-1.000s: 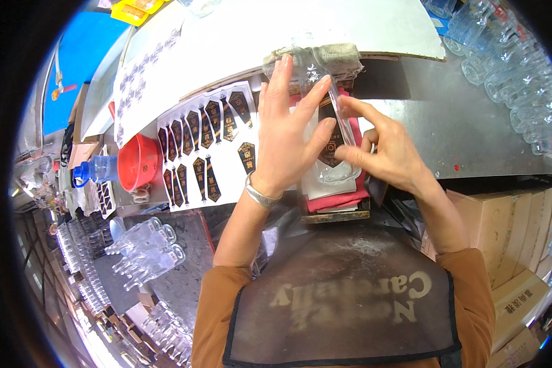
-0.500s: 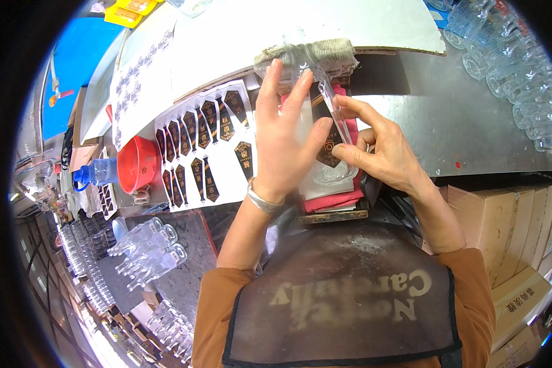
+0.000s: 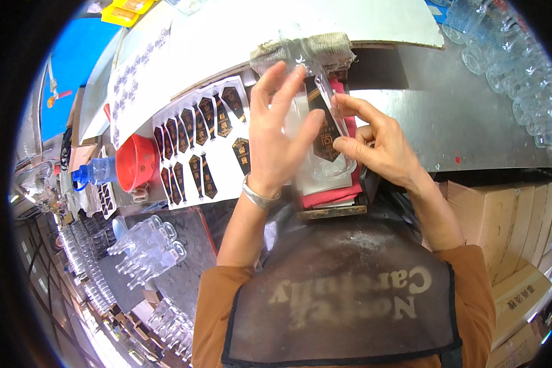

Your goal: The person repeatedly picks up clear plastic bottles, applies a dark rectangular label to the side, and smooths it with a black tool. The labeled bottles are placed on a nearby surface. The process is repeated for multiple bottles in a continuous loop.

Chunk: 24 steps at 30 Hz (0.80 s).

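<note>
A clear glass bottle [image 3: 342,164] lies in front of me, its narrow neck away from me on a rolled grey cloth [image 3: 331,51]. On its upper face sits a black, tie-shaped decal [image 3: 323,116] with gold marks. My right hand [image 3: 380,141] grips the bottle's right side, the thumb at the decal's lower edge and the forefinger along the glass. Over the bottle's left side my left hand [image 3: 279,132] is open, fingers spread, a little blurred; whether it touches the glass I cannot tell. Red cloth [image 3: 334,196] and white sheets are under the bottle.
Left of my hands lies a white sheet [image 3: 224,165] with several matching decals. Beyond it stand a red bowl [image 3: 135,162] and a blue-clear jug [image 3: 98,172]. Glassware [image 3: 147,251] stands lower left, more glasses [image 3: 503,73] upper right. Cardboard boxes [image 3: 503,227] are at right.
My left hand has drawn slightly left and its fingers have bent a little, showing more of the decal. My right hand keeps its place on the bottle.
</note>
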Each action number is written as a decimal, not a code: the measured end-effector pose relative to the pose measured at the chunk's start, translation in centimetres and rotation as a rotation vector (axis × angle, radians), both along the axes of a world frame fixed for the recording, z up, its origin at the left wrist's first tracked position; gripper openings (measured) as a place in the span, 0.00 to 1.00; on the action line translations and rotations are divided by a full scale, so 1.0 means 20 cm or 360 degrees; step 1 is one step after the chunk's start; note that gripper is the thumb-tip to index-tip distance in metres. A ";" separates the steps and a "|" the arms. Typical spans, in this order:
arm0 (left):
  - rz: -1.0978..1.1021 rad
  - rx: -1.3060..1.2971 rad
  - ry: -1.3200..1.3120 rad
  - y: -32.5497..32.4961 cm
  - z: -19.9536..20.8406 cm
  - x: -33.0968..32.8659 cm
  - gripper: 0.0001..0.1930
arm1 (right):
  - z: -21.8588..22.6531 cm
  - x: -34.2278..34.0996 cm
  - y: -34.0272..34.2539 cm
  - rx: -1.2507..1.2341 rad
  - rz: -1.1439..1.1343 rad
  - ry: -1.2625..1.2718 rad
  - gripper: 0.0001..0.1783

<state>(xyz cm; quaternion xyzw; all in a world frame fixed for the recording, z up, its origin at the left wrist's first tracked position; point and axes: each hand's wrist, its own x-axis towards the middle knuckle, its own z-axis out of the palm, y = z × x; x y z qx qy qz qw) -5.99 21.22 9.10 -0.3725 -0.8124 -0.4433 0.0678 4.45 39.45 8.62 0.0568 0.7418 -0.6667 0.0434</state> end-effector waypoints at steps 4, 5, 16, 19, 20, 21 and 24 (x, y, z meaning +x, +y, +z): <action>-0.0052 0.0479 -0.0981 -0.06 -0.04 0.09 0.36 | -0.03 0.03 0.01 -0.0274 -0.0042 -0.0046 0.35; -0.0026 0.0582 -0.1332 -0.09 -0.02 0.13 0.33 | -0.02 0.04 0.01 -0.0327 -0.0052 -0.0101 0.34; -0.0147 0.0671 -0.1531 -0.12 -0.05 0.22 0.35 | -0.06 0.03 -0.03 -0.0064 -0.0101 0.0031 0.28; -0.0106 0.0653 -0.1534 -0.11 -0.05 0.23 0.35 | -0.07 0.03 -0.04 -0.0097 -0.0122 0.0045 0.28; -0.0109 0.0658 -0.1536 -0.10 -0.05 0.23 0.35 | -0.07 0.03 -0.04 -0.0104 -0.0121 0.0053 0.28; -0.0111 0.0663 -0.1539 -0.10 -0.05 0.23 0.35 | -0.08 0.03 -0.04 -0.0110 -0.0121 0.0061 0.28; -0.0105 0.0701 -0.1551 -0.10 -0.07 0.23 0.35 | -0.06 0.03 -0.03 -0.0096 -0.0098 0.0045 0.29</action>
